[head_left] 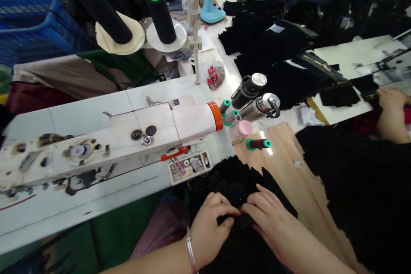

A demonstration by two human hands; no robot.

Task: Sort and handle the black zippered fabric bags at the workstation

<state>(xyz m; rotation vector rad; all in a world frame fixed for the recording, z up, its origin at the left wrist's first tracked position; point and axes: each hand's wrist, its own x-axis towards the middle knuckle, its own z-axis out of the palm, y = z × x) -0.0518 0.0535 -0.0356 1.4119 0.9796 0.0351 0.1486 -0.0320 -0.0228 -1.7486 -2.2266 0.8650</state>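
Black fabric (231, 180) lies in a bunched pile over the near end of the machine table and the wooden board. My left hand (213, 220), with a silver bangle at the wrist, has its fingers closed on the fabric. Just right of it, my right hand (266, 212) pinches the same fabric, the fingertips of both hands almost meeting. To the left stands a white sewing machine (154, 130) with an orange ring at its end. A small parts tray (207, 160) sits between the machine and the fabric.
Two flasks, one black (245, 92) and one steel (257, 109), stand beyond the hands near thread spools (258, 144). More black cloth (356, 188) covers the right side. At the right edge shows another person's hand (393, 98). Tall thread cones (162, 17) rise at the back.
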